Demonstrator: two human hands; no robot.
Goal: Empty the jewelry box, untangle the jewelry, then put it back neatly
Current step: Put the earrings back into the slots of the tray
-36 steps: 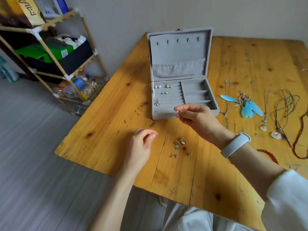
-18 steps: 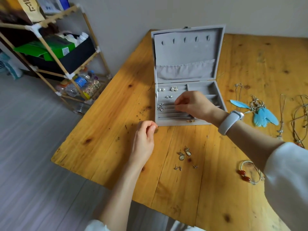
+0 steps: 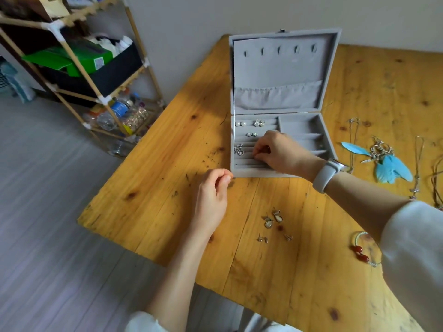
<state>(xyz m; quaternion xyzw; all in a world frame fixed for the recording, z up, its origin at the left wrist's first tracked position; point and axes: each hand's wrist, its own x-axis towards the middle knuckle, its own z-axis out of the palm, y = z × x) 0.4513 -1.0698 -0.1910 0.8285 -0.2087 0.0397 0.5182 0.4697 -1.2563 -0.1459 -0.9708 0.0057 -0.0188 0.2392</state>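
Head view: I am working my right hand [image 3: 278, 152] inside the open box [image 3: 284, 101], its grip curled and pressed together at the fingertips, pinching something too small to make out against the ring rolls. My left hand [image 3: 212, 195] is hovering just off the box's front-left corner, thumb and forefinger closed as if pinching a small piece; I cannot tell what.

Left of the right grip, studs [image 3: 241, 123] and a heart pair [image 3: 239, 149] are sitting in the soft grey velvet slots. Behind that wrist and nearer me, drop earrings [image 3: 273, 218] and small studs [image 3: 262, 238] are lying loose on the knotty, scratched wooden desk [image 3: 167, 164]. Off to the right of the wrist, feather earrings [image 3: 388, 164] and thin chains [image 3: 352, 142] are spread flat.

The risks, as I judge them: a tiny post is slipping from the pinch and vanishing between the plush rolls, or my sleeve [image 3: 414, 248] is sweeping the beaded bracelet [image 3: 359, 250] off the near edge. The chains are lying close enough to re-tangle if dragged.
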